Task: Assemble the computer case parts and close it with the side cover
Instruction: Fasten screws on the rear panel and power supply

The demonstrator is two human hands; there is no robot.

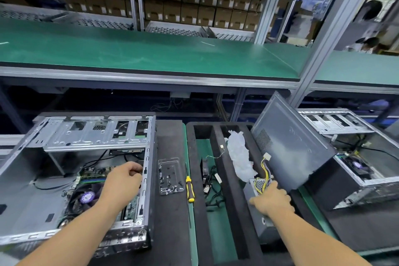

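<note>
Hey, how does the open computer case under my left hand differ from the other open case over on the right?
The left case sits close, with the left hand reaching inside; the right case lies farther off, untouched. A grey side cover leans tilted against the right case, hiding part of it; nothing leans on the left case. Both are open metal cases with a purple-centred fan showing inside.

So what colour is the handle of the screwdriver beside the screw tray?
Yellow with black grip sections, seen in the head view: screwdriver.
</note>
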